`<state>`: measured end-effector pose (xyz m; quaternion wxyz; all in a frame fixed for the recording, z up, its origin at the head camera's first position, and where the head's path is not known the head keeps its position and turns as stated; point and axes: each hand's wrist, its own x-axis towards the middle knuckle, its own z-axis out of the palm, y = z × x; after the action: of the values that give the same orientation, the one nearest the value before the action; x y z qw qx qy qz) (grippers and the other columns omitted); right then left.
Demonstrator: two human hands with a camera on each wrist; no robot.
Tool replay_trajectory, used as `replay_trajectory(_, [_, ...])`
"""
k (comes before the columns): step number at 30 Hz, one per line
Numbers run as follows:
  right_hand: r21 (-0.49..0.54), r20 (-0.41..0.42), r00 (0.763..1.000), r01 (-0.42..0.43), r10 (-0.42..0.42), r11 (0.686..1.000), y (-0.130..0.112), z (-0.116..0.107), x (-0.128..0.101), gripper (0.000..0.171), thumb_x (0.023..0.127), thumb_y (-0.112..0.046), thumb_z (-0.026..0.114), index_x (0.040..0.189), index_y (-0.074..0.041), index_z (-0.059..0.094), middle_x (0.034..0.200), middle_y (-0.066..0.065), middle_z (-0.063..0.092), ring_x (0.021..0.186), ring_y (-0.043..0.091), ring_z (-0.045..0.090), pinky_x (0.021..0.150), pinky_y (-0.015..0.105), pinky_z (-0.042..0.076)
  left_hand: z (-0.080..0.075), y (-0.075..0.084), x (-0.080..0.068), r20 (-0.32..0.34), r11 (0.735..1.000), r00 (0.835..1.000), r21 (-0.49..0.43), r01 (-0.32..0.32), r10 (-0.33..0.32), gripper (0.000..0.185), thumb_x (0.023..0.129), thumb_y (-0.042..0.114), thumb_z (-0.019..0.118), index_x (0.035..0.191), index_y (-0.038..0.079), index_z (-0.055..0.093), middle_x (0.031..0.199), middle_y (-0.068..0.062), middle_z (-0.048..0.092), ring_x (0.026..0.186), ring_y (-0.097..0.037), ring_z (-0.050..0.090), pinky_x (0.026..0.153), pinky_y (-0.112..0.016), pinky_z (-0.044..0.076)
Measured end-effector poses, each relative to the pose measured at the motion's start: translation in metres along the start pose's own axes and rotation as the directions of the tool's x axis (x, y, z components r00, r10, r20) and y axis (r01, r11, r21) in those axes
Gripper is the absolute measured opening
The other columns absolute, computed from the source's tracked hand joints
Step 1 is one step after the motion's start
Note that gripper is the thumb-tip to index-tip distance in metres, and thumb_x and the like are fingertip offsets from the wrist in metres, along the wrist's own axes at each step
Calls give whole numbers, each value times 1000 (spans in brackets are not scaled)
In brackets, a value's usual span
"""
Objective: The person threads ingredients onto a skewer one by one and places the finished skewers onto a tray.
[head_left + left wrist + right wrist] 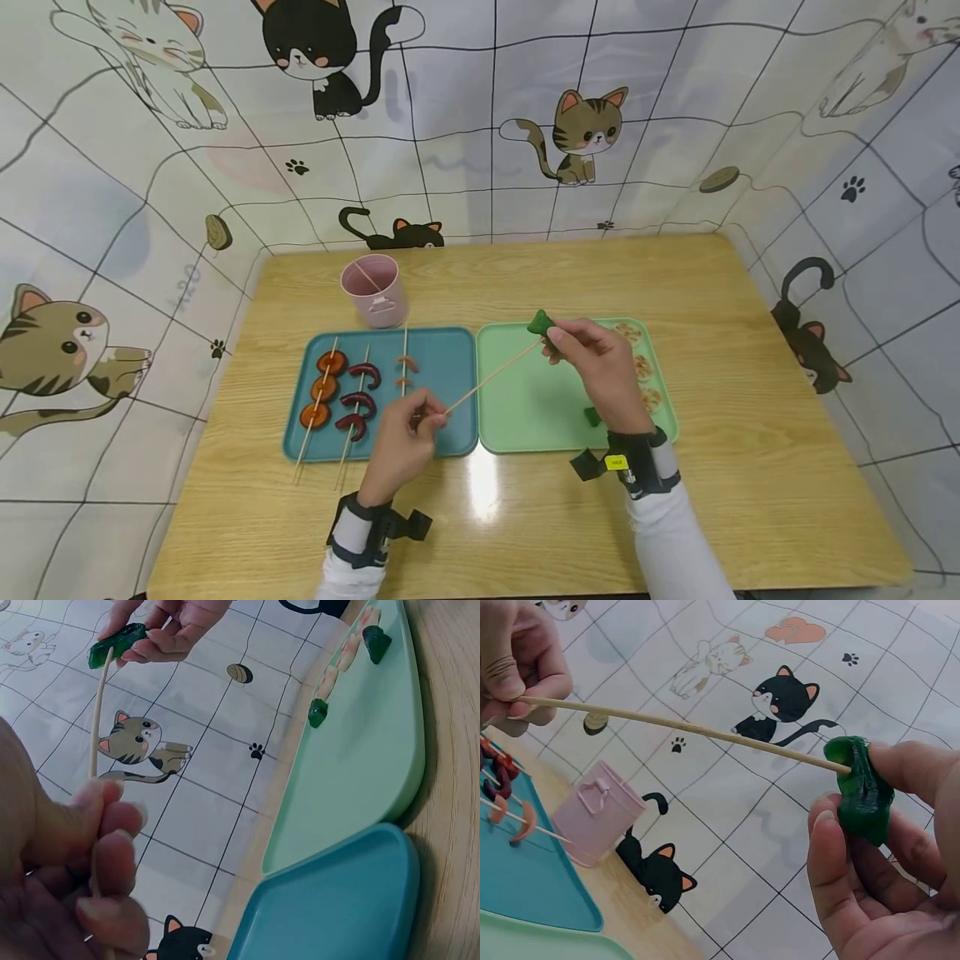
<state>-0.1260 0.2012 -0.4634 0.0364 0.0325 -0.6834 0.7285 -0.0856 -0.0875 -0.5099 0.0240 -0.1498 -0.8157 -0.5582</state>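
Orange-brown round slices, three of them, are threaded on a skewer at the left end of the blue tray, the skewer's lower end poking past its near edge. Next to them on the blue tray, three dark red curled pieces share a second skewer. Just behind the blue tray stands a pink bucket with a stick leaning inside it. Farther right on the blue tray, small pinkish curved pieces sit on a third skewer, partly hidden by the left hand. That hand is over the blue tray's near edge, its fingers curled in a pinch on a thin stick. The stick slants up and away to a green piece, held in the air to the right of the blue tray; its tip meets the green piece, how deep I cannot tell. The right hand pinches this piece between thumb and fingers. Below, right beside the blue tray, a light green tray bears two loose green chunks and a row of pale round slices down its right side.
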Motion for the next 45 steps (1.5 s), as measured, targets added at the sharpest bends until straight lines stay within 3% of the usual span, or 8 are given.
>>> replay_trajectory(13, [92, -38, 996, -77, 80, 993, 2, 10, -3, 20, 96, -22, 74, 99, -3, 72, 92, 3, 74, 82, 16, 69, 77, 28, 59, 15, 1, 4, -73, 1000, 997, -5, -7, 6, 40, 77, -27, 46, 78, 9, 63, 78, -4, 72, 64, -6, 60, 56, -23, 45])
replay_trajectory(24, [120, -77, 992, -87, 97, 989, 6, 19, -7, 26, 95, -25, 76, 100, 0, 71, 92, 5, 73, 82, 17, 67, 74, 28, 59, 15, -1, 5, -93, 1000, 996, 14, 6, -4, 37, 77, -26, 47, 77, 7, 62, 74, -5, 67, 59, -12, 53, 55, -22, 39])
replay_trajectory(33, [31, -44, 998, -43, 45, 999, 9, 15, -6, 26, 96, -28, 75, 102, -2, 72, 95, 6, 75, 79, 23, 68, 75, 30, 59, 15, 2, 5, -2, 995, 995, -22, 95, -95, 32, 81, -22, 53, 80, 8, 65, 75, -17, 69, 67, -18, 64, 73, -26, 46])
replay_trajectory(37, [32, -1, 1000, -17, 17, 999, 12, 13, -5, 23, 97, -23, 73, 101, -1, 70, 94, 5, 75, 79, 16, 68, 75, 29, 59, 14, 0, 4, 38, 989, 990, -54, 135, -133, 30, 81, -22, 53, 80, 6, 64, 73, -13, 66, 65, -14, 60, 68, -24, 44])
replay_trajectory(40, [29, 32, 999, 6, -7, 1000, 15, 10, -3, 21, 98, -19, 71, 103, 2, 69, 94, 5, 75, 79, 15, 68, 75, 30, 59, 12, -2, 4, 63, 985, 987, -78, 153, -148, 29, 82, -22, 53, 80, 4, 64, 74, -14, 65, 66, -21, 61, 66, -24, 44])
replay_trajectory(43, [8, 25, 1000, 5, -5, 1000, 17, 6, 0, 24, 99, -20, 71, 104, 3, 69, 94, 5, 75, 79, 16, 68, 73, 30, 59, 9, -3, 7, 74, 987, 989, -81, 137, -132, 26, 88, -18, 57, 83, 6, 66, 79, -19, 67, 72, -31, 64, 65, -24, 48])
replay_trajectory(45, [-8, 3, 1000, -15, 15, 1000, 17, 2, 2, 27, 98, -24, 71, 107, 2, 70, 95, 5, 76, 80, 16, 69, 73, 29, 59, 7, -2, 9, 83, 990, 990, -77, 120, -114, 21, 92, -12, 60, 88, 6, 69, 83, -20, 69, 76, -29, 67, 66, -24, 52])
